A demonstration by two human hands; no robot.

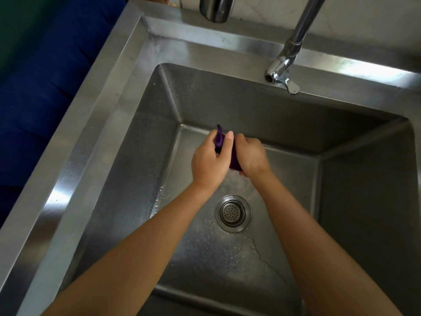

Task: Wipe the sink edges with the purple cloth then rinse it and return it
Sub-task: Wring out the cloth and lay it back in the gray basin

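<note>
the step in hand looks like the rinse's tail end: wringing the cloth (235,159) out over the sink (95,124). the left grip (208,163) is clamped on the cloth's far end, where a small purple tip pokes out above the fingers. the right grip (250,156) is clamped on its near end, fingers curled round it. the two grips touch, with the cloth bunched into a tight roll between them, held in the air above the basin floor, far of the drain (232,213).

no stream shows at the tap (282,67), so the wiping and wetting seem done. the next move calls for letting one grip go, shaking the cloth loose, and carrying it back to its place; where that place is, the view does not show.

the sink holds no standing water, only drops on its left wall and a wet film and trickle lines on the floor near the drain, which has a strainer seated in it. a steel cup (217,8) hangs at the far edge; its contents are hidden.
</note>
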